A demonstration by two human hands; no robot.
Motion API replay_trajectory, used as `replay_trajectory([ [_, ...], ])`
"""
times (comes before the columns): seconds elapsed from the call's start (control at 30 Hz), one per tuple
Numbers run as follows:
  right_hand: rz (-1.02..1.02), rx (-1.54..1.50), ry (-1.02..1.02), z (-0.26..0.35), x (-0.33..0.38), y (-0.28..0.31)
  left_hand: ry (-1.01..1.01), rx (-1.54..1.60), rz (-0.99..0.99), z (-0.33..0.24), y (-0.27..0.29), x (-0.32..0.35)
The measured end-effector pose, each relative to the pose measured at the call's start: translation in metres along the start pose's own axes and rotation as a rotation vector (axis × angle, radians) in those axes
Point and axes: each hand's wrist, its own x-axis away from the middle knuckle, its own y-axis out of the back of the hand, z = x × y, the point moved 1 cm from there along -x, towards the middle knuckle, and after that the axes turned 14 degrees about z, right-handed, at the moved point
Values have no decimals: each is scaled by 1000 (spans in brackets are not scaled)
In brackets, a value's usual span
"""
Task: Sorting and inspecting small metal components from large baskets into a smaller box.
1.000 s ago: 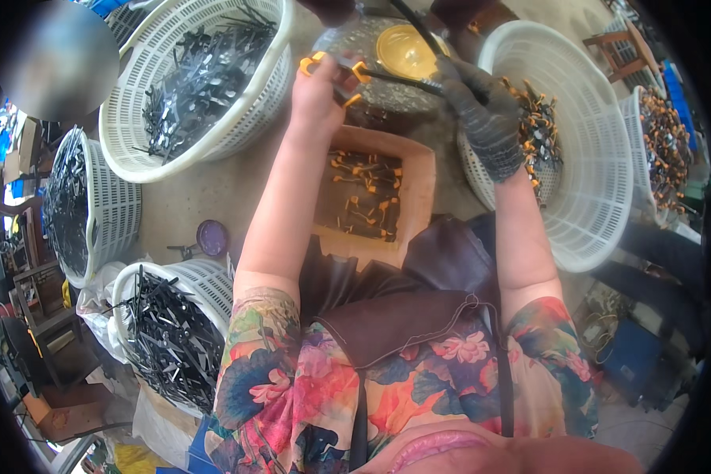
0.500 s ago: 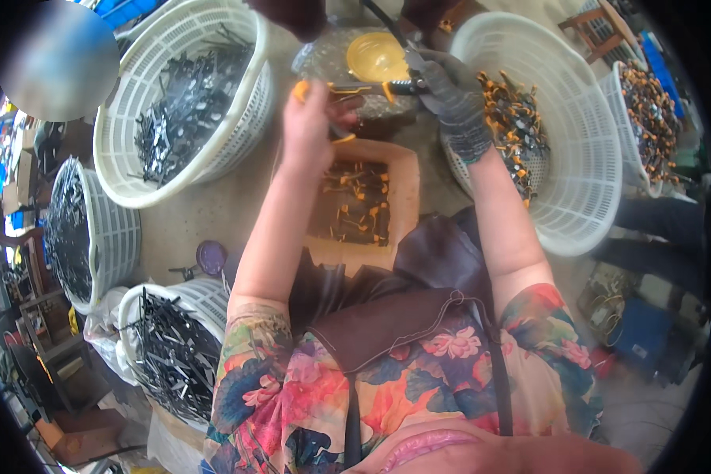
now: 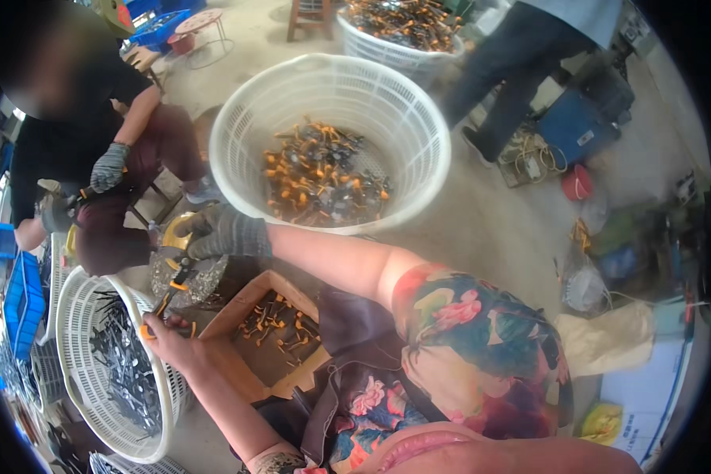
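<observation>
A black-and-orange tool, which looks like a bar clamp, stretches between my two hands. My bare left hand is closed around its lower orange end. At its upper end, my right hand, in a grey knit glove, grips it with curled fingers that partly hide the hold. Just beyond the right hand is a yellow bowl, partly covered by the glove. A cardboard box with black-and-orange parts inside stands close by my knees, right of the left hand.
A big white basket of orange-and-black parts stands ahead. Another basket holds black metal pieces at the left. A co-worker's gloved hands hold a dark tool at the far left. Another person's legs stand at the far right.
The view has swung to the right, so the baskets and box sit further left in it. Both hands still hold the black-and-orange tool, which now slants instead of lying level.
</observation>
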Motion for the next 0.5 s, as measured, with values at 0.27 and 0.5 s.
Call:
replay_trajectory([
  [0.27,58,1037,-191,26,12,-24,-211,-80,49,-6,-17,1],
  [0.5,-44,775,141,8,-8,-30,136,121,4,-14,-3,12],
])
